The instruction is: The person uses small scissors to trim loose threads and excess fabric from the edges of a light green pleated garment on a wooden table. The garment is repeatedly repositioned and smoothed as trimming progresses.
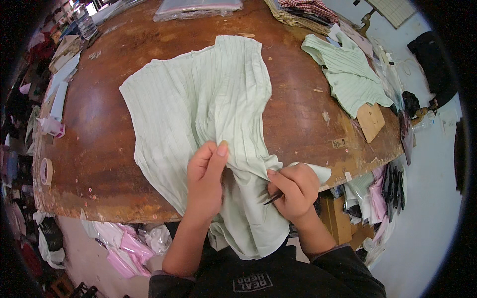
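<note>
Pale green garment (198,89) lies across near edge of brown table (99,149). Second green garment (348,74) at table's right. My left hand (204,174) pinches near garment between thumb and fingers; my right hand (296,191) clamped on it too, dark pointed tool (273,199) jutting out.

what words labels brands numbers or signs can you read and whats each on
Dark shirt: pale boxed lettering, legible, wording not copied.
White bottle: any lettering too small to read.
Brown table: dark marking at right, too blurred.
Other marks: too small or blurred.
</note>
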`<state>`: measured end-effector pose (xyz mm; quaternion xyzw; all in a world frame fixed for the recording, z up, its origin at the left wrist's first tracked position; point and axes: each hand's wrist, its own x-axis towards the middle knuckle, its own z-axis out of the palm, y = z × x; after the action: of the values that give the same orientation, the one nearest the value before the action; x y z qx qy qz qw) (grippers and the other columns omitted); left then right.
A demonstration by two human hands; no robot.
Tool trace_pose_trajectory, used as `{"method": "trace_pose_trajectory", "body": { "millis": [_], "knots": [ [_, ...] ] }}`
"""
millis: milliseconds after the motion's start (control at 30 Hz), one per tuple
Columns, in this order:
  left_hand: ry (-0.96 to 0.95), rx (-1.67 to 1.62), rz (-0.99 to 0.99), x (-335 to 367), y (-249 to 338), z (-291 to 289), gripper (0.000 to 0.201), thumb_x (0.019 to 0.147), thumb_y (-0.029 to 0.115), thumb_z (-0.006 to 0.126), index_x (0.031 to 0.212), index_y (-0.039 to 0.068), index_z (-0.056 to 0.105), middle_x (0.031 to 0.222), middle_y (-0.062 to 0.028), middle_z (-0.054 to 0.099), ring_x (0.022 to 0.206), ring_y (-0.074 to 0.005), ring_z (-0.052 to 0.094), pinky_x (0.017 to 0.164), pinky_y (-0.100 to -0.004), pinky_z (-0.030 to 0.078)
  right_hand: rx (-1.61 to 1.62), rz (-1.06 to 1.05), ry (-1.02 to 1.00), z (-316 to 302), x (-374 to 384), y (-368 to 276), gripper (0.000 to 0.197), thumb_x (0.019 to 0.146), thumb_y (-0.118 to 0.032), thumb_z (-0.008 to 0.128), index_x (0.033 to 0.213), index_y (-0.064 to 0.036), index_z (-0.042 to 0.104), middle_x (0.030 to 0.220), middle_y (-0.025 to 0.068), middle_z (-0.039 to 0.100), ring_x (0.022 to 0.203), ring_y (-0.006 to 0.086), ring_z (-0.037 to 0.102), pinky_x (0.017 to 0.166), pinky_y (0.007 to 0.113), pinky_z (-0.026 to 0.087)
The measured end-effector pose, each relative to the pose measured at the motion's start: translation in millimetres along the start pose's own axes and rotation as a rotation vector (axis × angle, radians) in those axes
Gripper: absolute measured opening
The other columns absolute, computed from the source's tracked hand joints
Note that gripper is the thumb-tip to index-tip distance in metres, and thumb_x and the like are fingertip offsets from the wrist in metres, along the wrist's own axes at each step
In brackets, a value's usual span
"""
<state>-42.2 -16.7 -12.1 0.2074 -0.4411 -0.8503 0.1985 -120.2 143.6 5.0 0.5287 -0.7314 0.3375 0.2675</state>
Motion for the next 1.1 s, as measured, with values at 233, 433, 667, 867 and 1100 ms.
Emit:
{"method": "trace_pose_trajectory", "body": {
  "millis": [233, 433, 667, 867, 1100],
  "knots": [
    [-0.043, -0.123, -0.120, -7, 4, 12, 0.015, 0.098, 0.015, 0.057, 0.100, 0.001, 0.061, 0.091, 0.0022, 0.062, 0.081, -0.0032, 0.054, 0.075, -0.0201, 0.044, -0.019, -0.066, -0.074, 5, -3, -12, 0.034, 0.056, -0.008, 0.068, 0.089, -0.0051, 0.071, 0.073, 0.0018, 0.056, 0.056, 0.0169, 0.050, 0.047, 0.030, 0.035],
    [-0.114, -0.102, -0.126, -5, 4, 12, 0.016, 0.093, 0.010, 0.063, 0.104, -0.001, 0.061, 0.097, -0.0021, 0.066, 0.086, -0.0044, 0.057, 0.078, -0.0207, 0.045, -0.079, 0.000, -0.104, -5, -4, -21, 0.038, 0.053, -0.001, 0.070, 0.091, -0.0055, 0.070, 0.070, 0.0022, 0.054, 0.055, 0.0197, 0.051, 0.049, 0.031, 0.039],
    [-0.053, -0.151, -0.088, -4, -9, 9, 0.012, 0.093, 0.008, 0.064, 0.100, -0.001, 0.062, 0.095, -0.0028, 0.066, 0.082, -0.0047, 0.058, 0.075, -0.0199, 0.045, 0.282, 0.392, -0.321, -16, 7, -20, 0.041, 0.066, -0.005, 0.072, 0.107, -0.0011, 0.066, 0.078, 0.0084, 0.055, 0.064, 0.0224, 0.053, 0.056, 0.030, 0.042],
    [-0.073, -0.177, -0.105, -5, -2, 18, 0.012, 0.095, 0.009, 0.060, 0.102, -0.001, 0.060, 0.093, -0.0021, 0.065, 0.081, -0.0031, 0.056, 0.074, -0.0187, 0.044, 0.340, 0.600, -0.220, -19, 28, -5, 0.039, 0.074, -0.011, 0.074, 0.111, -0.0028, 0.063, 0.087, 0.0123, 0.059, 0.073, 0.0221, 0.056, 0.065, 0.031, 0.045],
    [-0.011, -0.110, -0.036, -9, -1, 18, 0.010, 0.096, 0.012, 0.060, 0.096, 0.002, 0.058, 0.082, 0.0041, 0.058, 0.073, -0.0007, 0.048, 0.066, -0.0169, 0.038, 0.816, 0.806, -0.348, -3, 18, 10, 0.016, 0.081, -0.008, 0.072, 0.084, -0.0003, 0.058, 0.076, 0.0064, 0.058, 0.071, 0.0133, 0.054, 0.062, 0.027, 0.041]
  ]
}}
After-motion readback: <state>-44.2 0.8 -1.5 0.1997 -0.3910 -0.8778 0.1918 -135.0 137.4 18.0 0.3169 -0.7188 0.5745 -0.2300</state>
